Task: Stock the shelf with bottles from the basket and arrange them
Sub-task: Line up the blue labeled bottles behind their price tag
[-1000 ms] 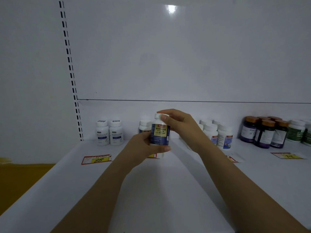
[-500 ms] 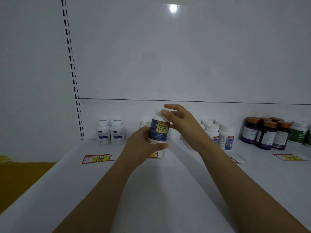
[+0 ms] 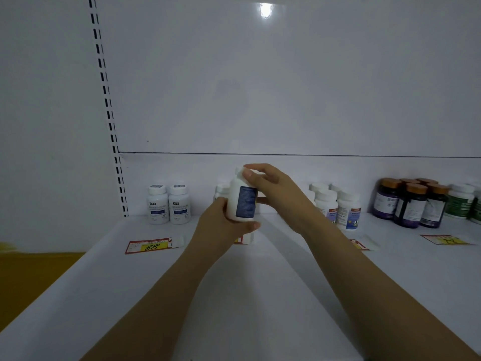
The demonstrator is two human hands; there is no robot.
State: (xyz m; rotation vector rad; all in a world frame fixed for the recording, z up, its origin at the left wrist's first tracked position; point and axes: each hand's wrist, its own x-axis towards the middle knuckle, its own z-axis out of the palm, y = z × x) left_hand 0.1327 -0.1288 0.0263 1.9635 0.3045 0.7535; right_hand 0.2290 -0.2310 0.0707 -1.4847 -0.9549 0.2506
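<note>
Fingers (image 3: 249, 225) of left hand (image 3: 221, 222), head view: curled round lower body of white bottle (image 3: 240, 201), thumb across its base at the front, remaining fingers wrapped behind. Fingers (image 3: 256, 167) of right hand (image 3: 276, 188) clamped on the bottle's white cap from above and from the right, thumb tip pressed to the cap's near side. Bottle at centre of frame, held upright with a slight tilt, above the white shelf (image 3: 260, 295) and not touching it, dark blue label panel facing the camera, print too blurred to read. Both forearms reaching in from the lower edge of the frame.

Left of centre, against the back of the shelf: pair of white bottles (image 3: 168, 204) side by side, touching, blue-printed labels. Just behind the left hand, a white cap, probably another bottle of the same sort, mostly hidden. Right of the hands: cluster of white bottles (image 3: 338, 207) with colourful labels. Farther right: dark bottles (image 3: 408, 204) with brown caps, packed close, then a green-labelled bottle (image 3: 460, 201) at the frame's right edge.

Red and yellow price tag (image 3: 149, 245) flat on the shelf, in front of the pair. Slotted upright (image 3: 109, 113) running down the upper left. White back panel (image 3: 286, 87) filling the upper half, glare spot (image 3: 265, 10) near the top centre.
</note>
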